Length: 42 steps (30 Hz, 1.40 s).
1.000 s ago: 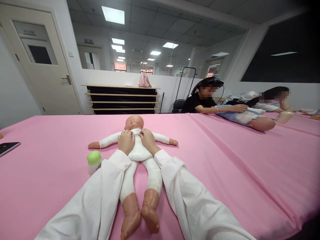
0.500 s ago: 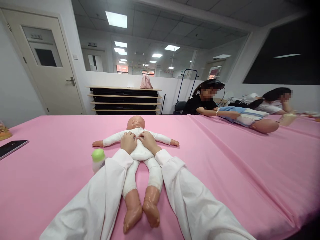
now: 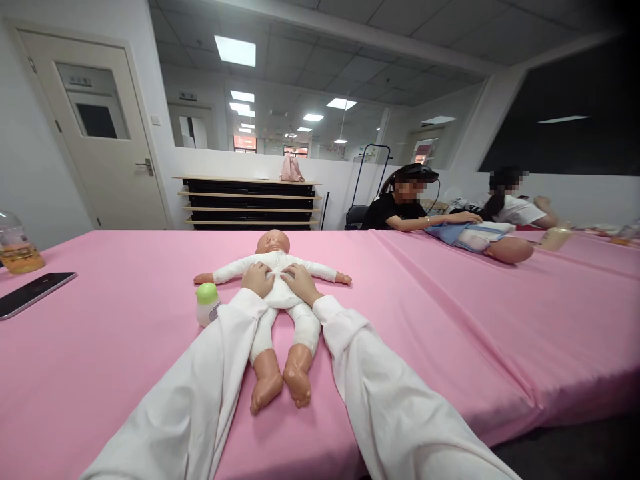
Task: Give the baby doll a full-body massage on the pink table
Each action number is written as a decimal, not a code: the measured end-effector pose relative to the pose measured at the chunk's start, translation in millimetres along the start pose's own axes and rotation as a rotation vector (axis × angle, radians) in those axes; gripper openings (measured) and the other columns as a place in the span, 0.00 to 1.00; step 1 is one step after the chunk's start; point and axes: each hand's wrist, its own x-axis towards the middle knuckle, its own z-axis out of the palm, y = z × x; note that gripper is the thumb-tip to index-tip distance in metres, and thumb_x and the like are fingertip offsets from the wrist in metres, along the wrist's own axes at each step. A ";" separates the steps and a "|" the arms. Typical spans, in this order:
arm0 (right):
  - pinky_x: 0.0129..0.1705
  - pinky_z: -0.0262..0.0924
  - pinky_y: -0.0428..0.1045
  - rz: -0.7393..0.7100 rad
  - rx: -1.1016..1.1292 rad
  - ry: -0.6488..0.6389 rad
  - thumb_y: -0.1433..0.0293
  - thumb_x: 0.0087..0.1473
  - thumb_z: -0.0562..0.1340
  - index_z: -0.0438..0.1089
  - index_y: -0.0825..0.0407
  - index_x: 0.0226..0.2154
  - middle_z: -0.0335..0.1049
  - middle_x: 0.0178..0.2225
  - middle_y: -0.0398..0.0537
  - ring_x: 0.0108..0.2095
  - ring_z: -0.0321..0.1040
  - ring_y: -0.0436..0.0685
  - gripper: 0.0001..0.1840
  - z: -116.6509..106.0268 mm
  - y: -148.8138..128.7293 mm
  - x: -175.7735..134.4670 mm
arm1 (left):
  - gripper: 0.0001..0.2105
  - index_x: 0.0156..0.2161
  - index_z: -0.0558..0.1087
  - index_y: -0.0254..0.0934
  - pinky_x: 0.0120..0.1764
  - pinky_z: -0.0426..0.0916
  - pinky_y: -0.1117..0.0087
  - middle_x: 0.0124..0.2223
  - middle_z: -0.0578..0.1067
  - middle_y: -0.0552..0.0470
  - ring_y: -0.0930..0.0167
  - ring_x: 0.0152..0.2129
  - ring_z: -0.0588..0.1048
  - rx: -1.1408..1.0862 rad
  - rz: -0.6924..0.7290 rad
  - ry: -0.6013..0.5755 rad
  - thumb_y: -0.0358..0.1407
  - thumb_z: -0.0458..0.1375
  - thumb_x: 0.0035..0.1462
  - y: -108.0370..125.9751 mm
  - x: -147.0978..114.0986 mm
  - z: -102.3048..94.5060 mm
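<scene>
You have both hands on a doll [image 3: 283, 297] that lies flat on the pink table [image 3: 410, 320]. Your left hand [image 3: 258, 279] is on 1 side of its white body, and your right hand [image 3: 302, 283] is on the other. The 2 hands are near each other but do not touch. Your fingers are bent, with the tips on the doll; I cannot tell if they pinch it. Its head [image 3: 274, 241] is just past your hands, and its 2 arms stick out on both sides of them.

Left of your left hand stands a small bottle with a green cap [image 3: 207, 304]. Much farther left of that hand are a flat phone [image 3: 37, 295] and a bottle of orange drink [image 3: 21, 255]. Far to the right of your right hand, a person in black [image 3: 387, 212] has an arm over another doll [image 3: 480, 239].
</scene>
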 end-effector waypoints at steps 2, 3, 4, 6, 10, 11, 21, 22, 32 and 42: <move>0.44 0.56 0.49 0.037 -0.015 -0.022 0.71 0.52 0.59 0.71 0.54 0.30 0.70 0.35 0.48 0.39 0.63 0.54 0.06 -1.2 -6.5 -0.1 | 0.10 0.35 0.73 0.35 0.44 0.62 0.63 0.41 0.73 0.45 0.63 0.43 0.67 0.034 -0.031 -0.017 0.35 0.50 0.54 2.5 -1.4 -2.4; 0.43 0.56 0.48 0.046 -0.025 -0.016 0.72 0.53 0.58 0.71 0.54 0.29 0.70 0.35 0.48 0.38 0.63 0.53 0.07 -1.8 -10.0 -1.0 | 0.10 0.36 0.73 0.35 0.44 0.62 0.64 0.41 0.73 0.45 0.64 0.43 0.68 0.042 -0.042 -0.010 0.35 0.49 0.55 3.1 -3.2 -3.4; 0.43 0.56 0.48 0.044 -0.034 0.002 0.73 0.53 0.57 0.71 0.54 0.29 0.70 0.35 0.48 0.38 0.63 0.53 0.08 -2.3 -13.3 -3.0 | 0.11 0.36 0.72 0.35 0.45 0.62 0.64 0.42 0.73 0.45 0.64 0.43 0.68 0.036 -0.051 0.009 0.35 0.48 0.56 2.8 -5.9 -4.1; 0.45 0.55 0.49 0.016 -0.034 0.065 0.74 0.55 0.54 0.71 0.54 0.32 0.69 0.37 0.49 0.40 0.63 0.53 0.10 -3.1 -17.5 -10.3 | 0.11 0.38 0.72 0.37 0.46 0.61 0.65 0.43 0.73 0.46 0.66 0.43 0.68 -0.010 -0.064 0.062 0.34 0.47 0.57 -0.7 -13.4 -4.6; 0.51 0.53 0.50 0.023 0.016 0.177 0.70 0.56 0.54 0.67 0.53 0.43 0.67 0.45 0.51 0.47 0.60 0.55 0.13 -3.5 -14.5 -30.1 | 0.12 0.45 0.69 0.38 0.49 0.61 0.66 0.48 0.71 0.48 0.68 0.47 0.67 -0.131 -0.035 0.121 0.35 0.48 0.57 -13.9 -29.7 -2.7; 0.51 0.52 0.51 0.043 0.030 0.175 0.69 0.56 0.55 0.66 0.53 0.45 0.66 0.46 0.51 0.48 0.59 0.55 0.14 -3.6 -12.6 -33.7 | 0.13 0.46 0.69 0.38 0.50 0.60 0.66 0.48 0.71 0.48 0.68 0.48 0.66 -0.149 -0.014 0.116 0.35 0.49 0.56 -16.3 -32.5 -2.5; 0.46 0.54 0.49 0.126 0.002 0.050 0.69 0.52 0.58 0.71 0.54 0.32 0.69 0.38 0.48 0.41 0.63 0.54 0.07 -4.9 -12.1 -27.1 | 0.08 0.33 0.72 0.34 0.45 0.65 0.67 0.41 0.74 0.45 0.65 0.40 0.71 -0.191 -0.056 0.046 0.35 0.52 0.53 -12.2 -32.9 -6.4; 0.46 0.55 0.49 0.118 0.001 0.066 0.70 0.53 0.58 0.71 0.54 0.32 0.70 0.37 0.48 0.41 0.64 0.54 0.07 -4.8 -12.2 -27.5 | 0.08 0.32 0.72 0.34 0.45 0.65 0.67 0.40 0.74 0.46 0.66 0.40 0.71 -0.195 -0.061 0.053 0.35 0.52 0.54 -12.4 -33.4 -5.9; 0.52 0.52 0.52 -0.010 0.205 0.094 0.68 0.53 0.57 0.70 0.52 0.38 0.68 0.42 0.49 0.46 0.62 0.55 0.11 -8.7 0.5 -46.7 | 0.13 0.42 0.71 0.37 0.51 0.61 0.63 0.48 0.70 0.47 0.66 0.47 0.68 -0.375 0.104 0.131 0.39 0.52 0.52 -27.6 -44.7 6.9; 0.49 0.55 0.53 0.003 0.224 0.127 0.69 0.51 0.60 0.70 0.52 0.30 0.67 0.35 0.47 0.41 0.63 0.55 0.04 -6.3 -1.9 -42.9 | 0.10 0.34 0.71 0.37 0.48 0.63 0.61 0.43 0.73 0.46 0.63 0.44 0.70 -0.457 0.011 0.155 0.40 0.54 0.48 -32.3 -38.3 15.2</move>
